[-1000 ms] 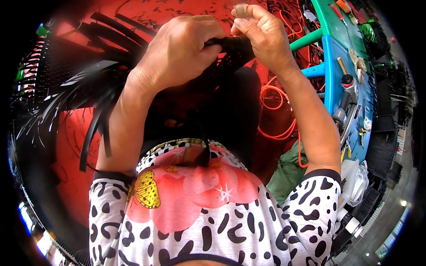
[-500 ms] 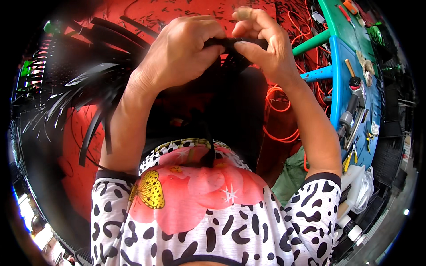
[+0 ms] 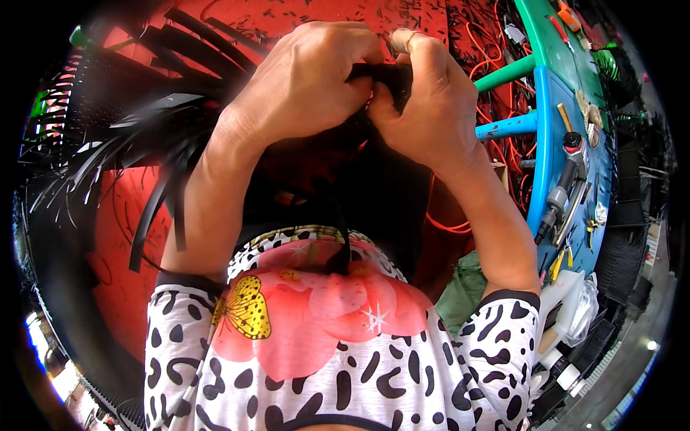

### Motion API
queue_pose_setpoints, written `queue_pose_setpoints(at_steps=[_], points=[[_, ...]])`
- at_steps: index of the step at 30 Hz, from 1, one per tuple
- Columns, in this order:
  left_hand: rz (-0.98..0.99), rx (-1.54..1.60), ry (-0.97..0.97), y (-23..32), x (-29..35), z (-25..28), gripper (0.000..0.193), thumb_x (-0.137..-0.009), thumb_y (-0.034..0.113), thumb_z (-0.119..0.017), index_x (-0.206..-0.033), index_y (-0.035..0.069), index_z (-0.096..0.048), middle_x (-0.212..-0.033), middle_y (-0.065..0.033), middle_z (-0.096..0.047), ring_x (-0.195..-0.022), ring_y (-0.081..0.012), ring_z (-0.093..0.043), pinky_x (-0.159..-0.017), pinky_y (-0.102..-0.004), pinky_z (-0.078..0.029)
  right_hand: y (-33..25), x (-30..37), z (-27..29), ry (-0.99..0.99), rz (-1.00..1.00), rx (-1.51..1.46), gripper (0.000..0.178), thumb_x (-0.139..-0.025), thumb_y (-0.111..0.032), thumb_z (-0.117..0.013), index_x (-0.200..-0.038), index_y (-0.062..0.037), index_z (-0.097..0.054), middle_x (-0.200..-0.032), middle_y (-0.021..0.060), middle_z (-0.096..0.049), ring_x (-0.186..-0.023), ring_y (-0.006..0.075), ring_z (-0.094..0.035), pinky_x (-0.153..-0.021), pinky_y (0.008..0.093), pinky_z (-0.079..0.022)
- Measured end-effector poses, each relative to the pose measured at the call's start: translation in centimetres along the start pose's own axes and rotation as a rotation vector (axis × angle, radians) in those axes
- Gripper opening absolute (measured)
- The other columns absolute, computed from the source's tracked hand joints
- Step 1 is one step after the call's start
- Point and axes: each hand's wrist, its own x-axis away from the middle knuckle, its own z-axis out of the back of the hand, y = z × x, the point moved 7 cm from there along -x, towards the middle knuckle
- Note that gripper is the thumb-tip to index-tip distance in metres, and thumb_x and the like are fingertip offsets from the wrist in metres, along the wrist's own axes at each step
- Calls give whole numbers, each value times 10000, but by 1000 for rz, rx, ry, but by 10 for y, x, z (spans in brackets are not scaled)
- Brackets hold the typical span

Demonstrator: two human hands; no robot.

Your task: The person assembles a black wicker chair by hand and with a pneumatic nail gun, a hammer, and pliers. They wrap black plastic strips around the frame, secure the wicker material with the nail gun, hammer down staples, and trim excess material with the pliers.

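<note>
A black flat strip [image 3: 392,72] runs between my hands, at the edge of dark work that I cannot make out fully. My left hand [image 3: 305,82] pinches it from the left, thumb and fingers closed. Close beside it, my right hand [image 3: 435,108] has its thumb and curled fingers closed on the strip too. A beige wrap [image 3: 404,39] covers one right finger. Many loose black strips [image 3: 165,115] fan out left of my left wrist, some blurred. Below my hands the work merges with dark shadow over my lap.
Black scraps litter the red floor [image 3: 287,16]. Orange cord [image 3: 449,224] coils at the right, near a green sack [image 3: 460,294]. A blue table [image 3: 578,244] holds a power driver [image 3: 557,197] and yellow-handled pliers [image 3: 562,262]; a green table [image 3: 550,47] adjoins it.
My right hand has moved left, closer to my left hand, and its raised fingers have curled down over the strip. My left hand has shifted slightly right. Both keep hold of the strip.
</note>
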Motion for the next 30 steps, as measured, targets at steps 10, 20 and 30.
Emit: queue_pose_setpoints(at_steps=[10, 20, 30], points=[[38, -81, -61, -2, 0, -4, 190, -701, 8, -646, -872, -24, -571, -764, -161, -582, -724, -319, -584, -675, -338, -457, 11, 8, 8, -34, -45, -87, 434, -646, -131, -666, -1044, -20, -533, -964, 114, -596, -875, 317, -596, -744, 422, -484], [78, 58, -37, -14, 19, -4, 158, -734, -37, -599, -887, -53, -559, -777, -112, -567, -707, -198, -553, -689, -268, -435, 216, 151, 206, -244, -895, 1039, 690, -722, -463, -715, -1198, -19, -486, -1078, 196, -627, -981, 332, -618, -845, 427, -486], [78, -18, -16, -8, 18, 0, 182, -720, 26, -639, -888, -25, -592, -785, -147, -594, -726, -304, -590, -683, -322, -457, 318, 259, 245, -417, -1500, 644, 573, -631, -419, -744, -891, 85, -665, -952, 259, -655, -899, 352, -650, -782, 389, -501]])
